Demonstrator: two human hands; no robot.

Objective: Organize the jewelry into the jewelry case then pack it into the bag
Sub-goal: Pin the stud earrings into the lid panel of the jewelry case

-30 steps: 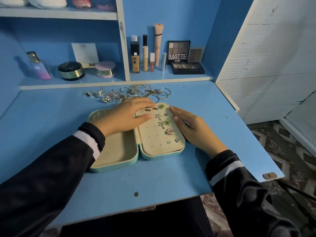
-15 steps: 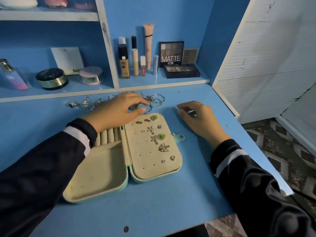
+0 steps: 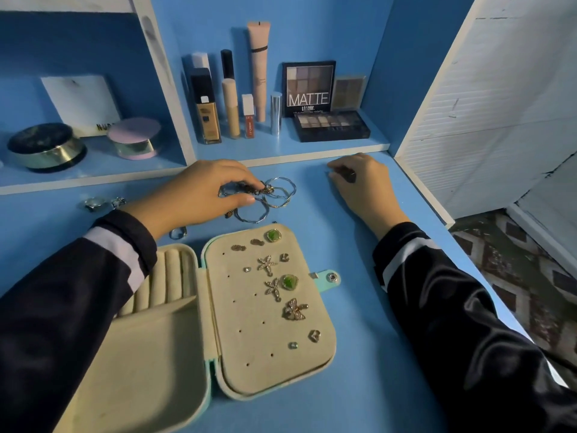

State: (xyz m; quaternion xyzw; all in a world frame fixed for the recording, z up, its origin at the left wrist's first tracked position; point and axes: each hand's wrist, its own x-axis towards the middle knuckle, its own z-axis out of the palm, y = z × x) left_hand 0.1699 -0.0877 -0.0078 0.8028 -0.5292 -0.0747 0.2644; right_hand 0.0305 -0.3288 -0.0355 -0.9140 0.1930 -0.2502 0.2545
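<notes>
Desk (image 3: 359, 323): blue, it carries the jewelry case and both hands.
Shelf (image 3: 281, 150): blue, behind the jewelry case, at the far edge of the desk.
Jewelry case (image 3: 249, 345): lies open and flat on the desk, directly in front of the person. Its left half has ring rolls and a plain tray; the left sleeve covers a part of it. Its right half is a beige panel with small holes.
Makeup (image 3: 309, 89): bottles, tubes and eyeshadow palettes stand on the shelf, well behind the jewelry case.
Left hand (image 3: 203, 192): just behind the jewelry case, above the loose jewelry. The fingers are curled, and thumb and forefinger pinch a piece of it.
Right hand (image 3: 362, 182): behind and to the right of the jewelry case, resting on the desk with curled fingers. Something small and dark shows under them; whether the hand holds it I cannot tell.
Loose jewelry (image 3: 278, 195): thin bangles and chains in a heap, just behind the jewelry case.
Earrings (image 3: 267, 265): pinned on the right panel of the jewelry case; two are green, two are star shaped.
Rings (image 3: 93, 204): behind the jewelry case, to the left of the heap.
Snap tab (image 3: 327, 278): sticks out from the right edge of the jewelry case.
</notes>
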